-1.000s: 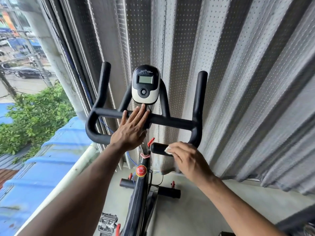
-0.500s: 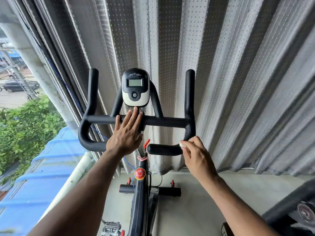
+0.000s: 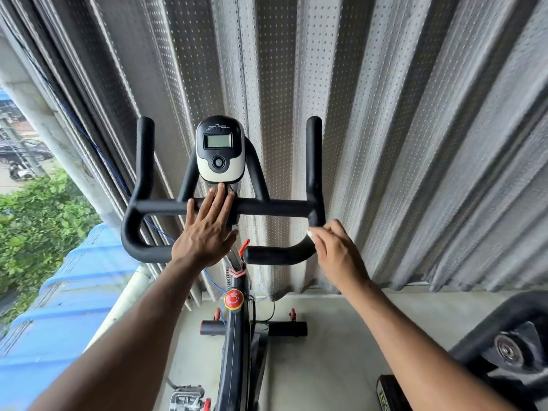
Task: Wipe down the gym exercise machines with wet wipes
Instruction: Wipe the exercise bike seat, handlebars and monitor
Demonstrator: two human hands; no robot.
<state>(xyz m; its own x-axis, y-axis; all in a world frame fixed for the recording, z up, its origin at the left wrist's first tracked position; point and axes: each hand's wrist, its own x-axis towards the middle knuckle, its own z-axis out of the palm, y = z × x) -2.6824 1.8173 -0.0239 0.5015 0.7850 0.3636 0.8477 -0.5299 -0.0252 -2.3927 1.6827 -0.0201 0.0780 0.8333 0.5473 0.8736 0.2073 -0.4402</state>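
Observation:
A black exercise bike stands in front of me, its looped handlebar point(image 3: 278, 206) carrying a black-and-white console point(image 3: 220, 149). My left hand point(image 3: 206, 229) lies flat with straight fingers on the middle of the crossbar, just under the console. My right hand point(image 3: 336, 252) pinches a small white wet wipe point(image 3: 311, 233) against the curved right bend of the handlebar, where the lower grip point(image 3: 275, 254) turns upward. Most of the wipe is hidden under my fingers.
A grey perforated corrugated wall point(image 3: 400, 129) rises right behind the bike. The red knob point(image 3: 233, 298) sits on the frame below the bars. Part of another black machine point(image 3: 510, 345) shows at lower right. To the left is an opening over blue roofing point(image 3: 68, 298) and greenery.
My right hand has slid the wipe from the end of the lower right grip rightward and up round the bend. My left hand has stayed flat on the crossbar.

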